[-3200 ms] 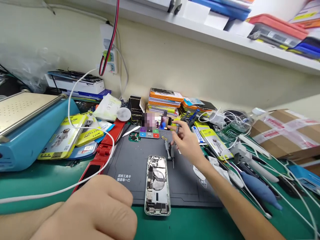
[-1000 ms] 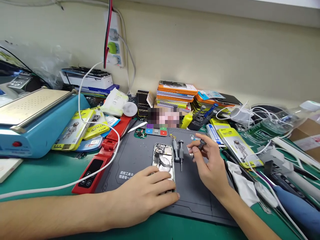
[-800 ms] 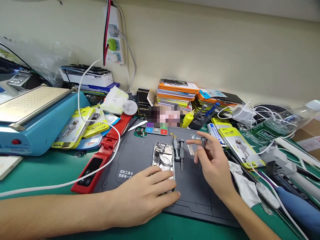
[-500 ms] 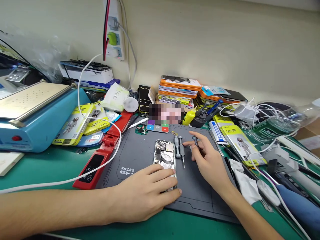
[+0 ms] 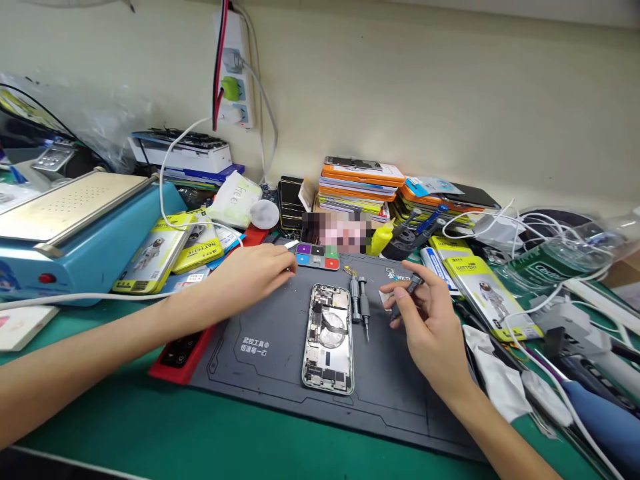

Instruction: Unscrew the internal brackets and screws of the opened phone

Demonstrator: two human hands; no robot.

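Note:
An opened phone (image 5: pixel 327 340) lies face up on the dark grey work mat (image 5: pixel 260 380), its inner parts bare. My left hand (image 5: pixel 250 273) hovers over the mat's far left part, beside the tray of coloured squares (image 5: pixel 318 256). Its fingers are bent and close together; anything between the tips is hidden. In my right hand (image 5: pixel 425 313) a dark screwdriver (image 5: pixel 407 297) is held aslant, right of the phone. Two more screwdrivers, one grey (image 5: pixel 355 300) and one with its bit toward me (image 5: pixel 365 307), lie between phone and hand.
A blue heating plate machine (image 5: pixel 100 253) stands at left, with yellow battery packs (image 5: pixel 155 257) beside it. A red device (image 5: pixel 173 363) rests along the mat's left edge. Orange boxes (image 5: pixel 360 177) are stacked at the back. Cables, a plastic bottle (image 5: pixel 545 263) and tools crowd the right.
My left hand has left the phone and moved up and left to the small tray area, uncovering the phone. My right hand stays to the right; its screwdriver is turned more aslant.

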